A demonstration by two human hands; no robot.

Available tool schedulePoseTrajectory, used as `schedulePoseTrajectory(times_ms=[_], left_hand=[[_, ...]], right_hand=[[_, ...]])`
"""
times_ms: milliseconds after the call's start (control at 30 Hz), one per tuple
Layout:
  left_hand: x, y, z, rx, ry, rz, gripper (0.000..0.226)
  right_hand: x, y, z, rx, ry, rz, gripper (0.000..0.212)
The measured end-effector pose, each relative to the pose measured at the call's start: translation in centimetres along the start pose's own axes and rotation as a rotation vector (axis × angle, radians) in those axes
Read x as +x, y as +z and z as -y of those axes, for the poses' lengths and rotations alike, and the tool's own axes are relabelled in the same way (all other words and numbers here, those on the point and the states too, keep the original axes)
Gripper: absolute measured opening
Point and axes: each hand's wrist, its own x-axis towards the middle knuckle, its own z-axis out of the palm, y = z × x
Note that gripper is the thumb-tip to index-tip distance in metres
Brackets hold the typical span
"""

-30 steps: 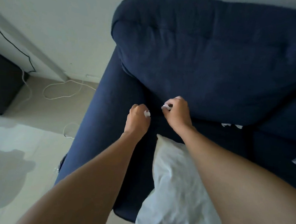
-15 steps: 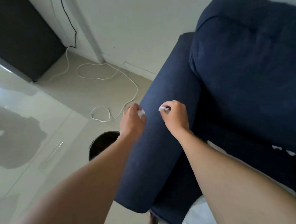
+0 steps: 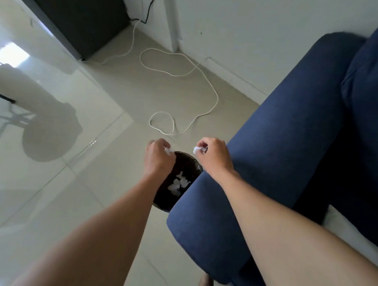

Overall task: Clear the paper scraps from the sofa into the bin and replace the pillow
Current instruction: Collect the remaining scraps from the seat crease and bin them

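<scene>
A glossy pale tiled floor (image 3: pixel 47 200) fills the left and lower part of the view, with thin grout lines and a bright patch of reflected light at the far left. Dark reflections lie on the shine. A plain white wall (image 3: pixel 268 26) runs along the top, meeting the floor at a low skirting. A dark cabinet (image 3: pixel 81 14) stands against it at the upper left. A black cable (image 3: pixel 150 3) hangs down the wall beside the cabinet, and a white cord (image 3: pixel 209 82) loops loosely across the floor near the wall.
</scene>
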Motion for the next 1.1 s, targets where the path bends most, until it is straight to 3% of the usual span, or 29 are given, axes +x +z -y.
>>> schedulePoseTrajectory(times_ms=[100, 233, 333, 600, 1100], left_hand=[[0.5, -0.2, 1.7, 0.003, -0.047, 0.034, 0.022], [0.4, -0.6, 2.8, 0.068, -0.138, 0.159, 0.042], [0.1, -1.1, 2.8, 0.119, -0.183, 0.191, 0.04], [-1.9, 0.5, -3.6, 0.23, -0.06, 0.23, 0.044], [-17.0, 15.5, -25.8, 0.52, 0.658, 0.356, 0.049]], right_hand=[[0.3, 2.0, 0.7, -0.052, 0.024, 0.117, 0.018], [0.6, 3.8, 0.8, -0.091, 0.095, 0.325, 0.035], [0.5, 3.5, 0.7, -0.103, 0.112, 0.357, 0.043], [-0.7, -2.6, -1.5, -0.08, 0.1, 0.157, 0.043], [-12.1, -22.0, -20.9, -0.054, 0.357, -0.297, 0.044]])
